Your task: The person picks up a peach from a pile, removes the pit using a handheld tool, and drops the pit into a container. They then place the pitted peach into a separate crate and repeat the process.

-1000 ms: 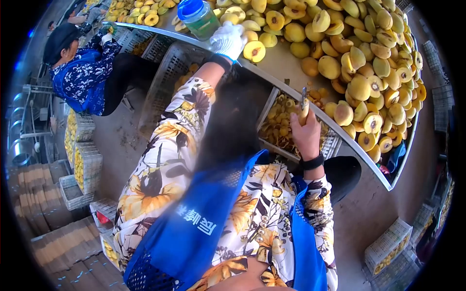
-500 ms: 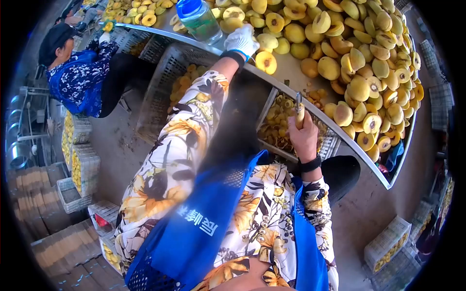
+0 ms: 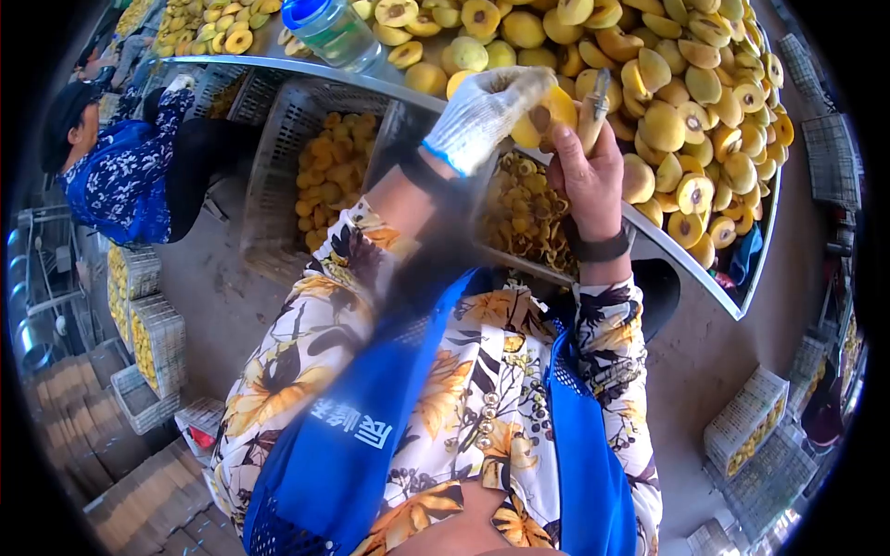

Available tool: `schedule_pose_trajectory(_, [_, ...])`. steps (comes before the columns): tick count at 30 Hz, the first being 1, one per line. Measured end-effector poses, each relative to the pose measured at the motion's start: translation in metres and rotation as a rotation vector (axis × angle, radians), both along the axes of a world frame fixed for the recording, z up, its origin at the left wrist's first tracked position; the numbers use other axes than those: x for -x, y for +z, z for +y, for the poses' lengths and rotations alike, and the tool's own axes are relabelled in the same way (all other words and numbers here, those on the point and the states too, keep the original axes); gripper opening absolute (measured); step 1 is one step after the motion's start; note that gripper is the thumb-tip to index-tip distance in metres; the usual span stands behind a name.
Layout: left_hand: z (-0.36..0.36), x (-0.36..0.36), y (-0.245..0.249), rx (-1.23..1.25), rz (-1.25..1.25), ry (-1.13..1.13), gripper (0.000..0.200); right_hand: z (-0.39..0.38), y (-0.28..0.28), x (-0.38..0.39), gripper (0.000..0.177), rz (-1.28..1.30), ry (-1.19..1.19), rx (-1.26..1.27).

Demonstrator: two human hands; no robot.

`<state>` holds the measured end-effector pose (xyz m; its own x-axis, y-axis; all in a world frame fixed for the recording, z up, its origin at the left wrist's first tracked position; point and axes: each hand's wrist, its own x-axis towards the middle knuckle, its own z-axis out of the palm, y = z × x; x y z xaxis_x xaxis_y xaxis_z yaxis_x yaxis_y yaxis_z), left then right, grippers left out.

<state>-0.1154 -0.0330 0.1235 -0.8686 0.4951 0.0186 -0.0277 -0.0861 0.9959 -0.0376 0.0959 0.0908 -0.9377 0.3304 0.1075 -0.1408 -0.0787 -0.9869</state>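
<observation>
My left hand [image 3: 487, 113], in a white knit glove, holds a halved yellow fruit [image 3: 545, 119] above the table's front edge. Bare and close beside it, my right hand [image 3: 588, 171] is wrapped round the handle of a small peeling tool [image 3: 593, 113], its metal end pointing up. The tool is next to the fruit; whether they touch is unclear. Below both hands sits a crate of curled peels [image 3: 524, 218]. Halved fruits [image 3: 663, 125] lie heaped on the table behind.
A blue-lidded clear bottle [image 3: 338, 37] stands on the table [image 3: 408, 91] at the upper left. Left of the peels, a crate [image 3: 264, 199] holds yellow fruit pieces. A co-worker [image 3: 120, 176] sits at the far left. Stacked crates [image 3: 159, 343] stand on the floor.
My left hand has moved right from the pile and now holds a halved fruit. My right hand has risen with the tool to meet it. The view has shifted slightly.
</observation>
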Motion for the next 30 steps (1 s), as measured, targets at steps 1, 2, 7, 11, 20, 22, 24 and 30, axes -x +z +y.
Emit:
schedule_pose_trajectory(1, [0.004,-0.007,-0.007,-0.11,0.076,0.075,0.034,-0.004,0.003,-0.004,0.026,-0.042,0.002,0.137])
schedule_pose_trajectory(2, [0.007,-0.013,-0.013,-0.18,0.072,0.101,0.036,-0.007,0.005,-0.006,0.025,-0.08,0.005,0.275])
schedule_pose_trajectory(7, [0.018,-0.047,-0.035,-0.333,-0.176,0.236,0.041,-0.028,-0.01,-0.012,0.02,-0.1,-0.18,0.081])
schedule_pose_trajectory(11, [0.018,-0.032,-0.045,-0.602,-0.645,0.299,0.037,-0.029,-0.011,-0.026,0.037,-0.178,-0.295,-0.679])
schedule_pose_trajectory(20, [0.022,-0.044,-0.041,-0.12,0.188,0.33,0.027,-0.027,-0.007,-0.046,0.025,-0.359,-0.112,-0.713])
schedule_pose_trajectory(22, [0.026,-0.044,-0.042,-0.061,0.318,0.359,0.026,-0.029,-0.006,-0.047,0.024,-0.373,-0.097,-0.722])
schedule_pose_trajectory(24, [0.027,-0.043,-0.045,-0.058,0.344,0.365,0.023,-0.032,0.0,-0.051,0.022,-0.374,-0.087,-0.729])
schedule_pose_trajectory(30, [0.019,-0.037,-0.051,-0.063,0.193,0.24,0.024,-0.036,0.002,-0.055,0.017,-0.287,0.065,-0.788])
